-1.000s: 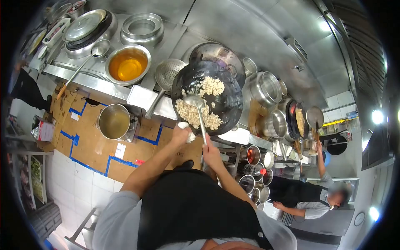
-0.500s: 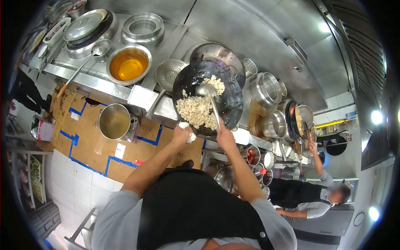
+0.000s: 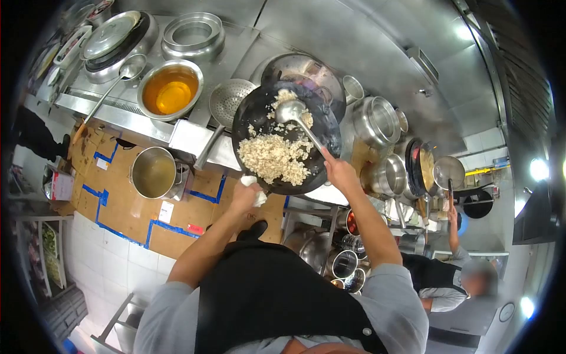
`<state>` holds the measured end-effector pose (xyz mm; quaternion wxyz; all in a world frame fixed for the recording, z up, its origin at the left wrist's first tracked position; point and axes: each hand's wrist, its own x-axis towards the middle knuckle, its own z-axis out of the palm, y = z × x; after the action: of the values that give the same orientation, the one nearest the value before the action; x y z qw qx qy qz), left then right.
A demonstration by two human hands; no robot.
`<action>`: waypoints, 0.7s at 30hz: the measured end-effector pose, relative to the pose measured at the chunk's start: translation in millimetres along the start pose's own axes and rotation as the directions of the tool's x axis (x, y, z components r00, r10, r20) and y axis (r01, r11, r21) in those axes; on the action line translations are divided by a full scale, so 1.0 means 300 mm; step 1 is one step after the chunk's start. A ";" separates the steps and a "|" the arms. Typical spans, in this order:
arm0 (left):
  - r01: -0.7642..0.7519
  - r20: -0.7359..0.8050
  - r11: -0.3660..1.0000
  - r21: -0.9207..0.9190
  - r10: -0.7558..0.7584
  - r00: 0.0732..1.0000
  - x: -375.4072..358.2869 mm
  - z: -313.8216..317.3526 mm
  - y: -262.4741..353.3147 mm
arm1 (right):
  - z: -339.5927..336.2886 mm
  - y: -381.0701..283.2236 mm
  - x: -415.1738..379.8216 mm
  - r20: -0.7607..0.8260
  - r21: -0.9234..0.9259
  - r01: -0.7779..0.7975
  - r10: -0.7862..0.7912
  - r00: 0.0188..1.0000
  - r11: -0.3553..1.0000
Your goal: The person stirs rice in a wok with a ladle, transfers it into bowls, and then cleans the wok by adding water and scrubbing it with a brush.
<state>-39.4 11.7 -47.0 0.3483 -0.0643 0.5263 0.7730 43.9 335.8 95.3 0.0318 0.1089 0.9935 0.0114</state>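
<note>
A black wok holds a heap of pale, crumbly rice-like food, with more of it near the far rim. My left hand is closed round a white cloth at the wok's near left edge; the part gripped under the cloth is hidden. The handle of a metal ladle is in my right hand, its fingers wrapped round it over the wok's right side. The ladle's bowl rests over the upper part of the wok, touching the food.
A perforated strainer and a bowl of orange liquid stand left of the wok. Below them is a pot of cloudy liquid. Metal pots stand on the right, where a co-worker in a black apron holds a pan.
My right hand and the ladle have moved right and back, with the ladle bowl higher in the wok. The wok is tilted differently and the food has spread. The co-worker's pan has moved.
</note>
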 end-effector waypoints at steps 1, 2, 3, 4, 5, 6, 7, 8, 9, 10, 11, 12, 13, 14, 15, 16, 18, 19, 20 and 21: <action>0.029 -0.028 1.000 0.001 -0.029 0.999 -0.025 0.019 0.030 | 0.015 0.018 0.002 -0.026 0.026 0.032 -0.031 0.999 0.999; 0.055 -0.058 0.998 -0.004 -0.055 0.997 -0.054 0.035 0.064 | 0.030 0.081 -0.039 -0.002 0.056 0.031 -0.031 1.000 0.998; 0.076 -0.089 0.997 -0.010 -0.076 0.993 -0.068 0.051 0.095 | 0.006 0.139 -0.106 0.082 0.011 -0.020 0.019 0.996 1.000; 0.076 -0.090 0.996 -0.056 -0.081 0.993 -0.063 0.051 0.077 | -0.031 0.196 -0.176 0.160 -0.038 -0.065 0.070 0.985 0.997; 0.073 -0.094 0.996 -0.046 -0.077 0.993 -0.063 0.051 0.074 | -0.061 0.267 -0.238 0.142 -0.047 -0.028 0.034 0.989 0.999; 0.071 -0.098 0.997 -0.036 -0.075 0.992 -0.067 0.052 0.071 | -0.089 0.341 -0.299 0.125 -0.056 0.008 -0.001 0.992 0.998; 0.067 -0.103 0.997 -0.025 -0.069 0.992 -0.065 0.052 0.068 | -0.111 0.380 -0.317 0.105 -0.064 0.046 -0.039 0.994 0.997; 0.056 -0.117 0.997 0.050 -0.050 0.992 -0.062 0.047 0.061 | -0.105 0.408 -0.295 0.090 -0.047 0.061 -0.056 0.994 0.997; 0.059 -0.116 0.997 0.056 -0.052 0.992 -0.060 0.043 0.063 | -0.105 0.415 -0.238 0.069 -0.030 0.073 -0.071 0.995 0.997; 0.061 -0.113 0.996 0.065 -0.054 0.992 -0.059 0.042 0.064 | -0.103 0.413 -0.176 0.045 -0.014 0.083 -0.082 0.996 0.996; 0.066 -0.110 0.995 0.072 -0.058 0.992 -0.062 0.051 0.061 | -0.098 0.366 -0.094 0.100 0.015 0.037 -0.038 0.994 0.999; 0.017 -0.143 0.998 0.062 -0.008 0.990 -0.079 0.076 0.074 | -0.084 0.287 -0.009 0.156 0.040 -0.006 0.000 0.988 0.999; -0.011 -0.170 0.999 0.036 0.017 0.985 -0.069 0.086 0.053 | -0.063 0.201 0.046 0.143 0.188 -0.036 0.009 0.990 0.982; -0.036 -0.197 0.999 0.013 0.038 0.980 -0.058 0.084 0.024 | -0.030 0.113 0.081 0.135 0.334 -0.066 0.022 0.991 0.940; -0.056 -0.225 0.998 -0.010 0.053 0.973 -0.055 0.089 0.004 | 0.031 0.048 0.086 0.125 0.488 -0.071 0.010 0.992 0.870; -0.035 -0.259 0.999 -0.003 0.033 0.965 -0.054 0.110 0.003 | 0.000 -0.037 0.058 0.256 0.519 -0.189 0.060 0.965 0.834; -0.060 -0.371 0.995 -0.080 0.026 0.928 -0.033 0.162 -0.023 | 0.058 -0.059 -0.056 0.226 0.568 -0.102 -0.036 0.974 0.817; -0.085 -0.424 0.989 -0.119 0.026 0.905 -0.007 0.190 -0.022 | 0.114 -0.020 -0.126 0.198 0.717 -0.066 -0.113 0.974 0.694; -0.077 -0.428 0.982 -0.173 -0.004 0.904 0.017 0.222 -0.012 | 0.088 0.025 -0.183 0.160 0.728 0.015 -0.191 0.968 0.686; -0.014 -0.376 0.971 -0.239 -0.080 0.923 0.036 0.280 0.039 | 0.006 0.053 -0.185 0.209 0.718 -0.035 -0.167 0.963 0.695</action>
<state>-32.3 86.6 -6.2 0.2418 -0.2639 0.4869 0.7968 101.7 339.3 97.2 0.1164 0.0770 0.9098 -0.3910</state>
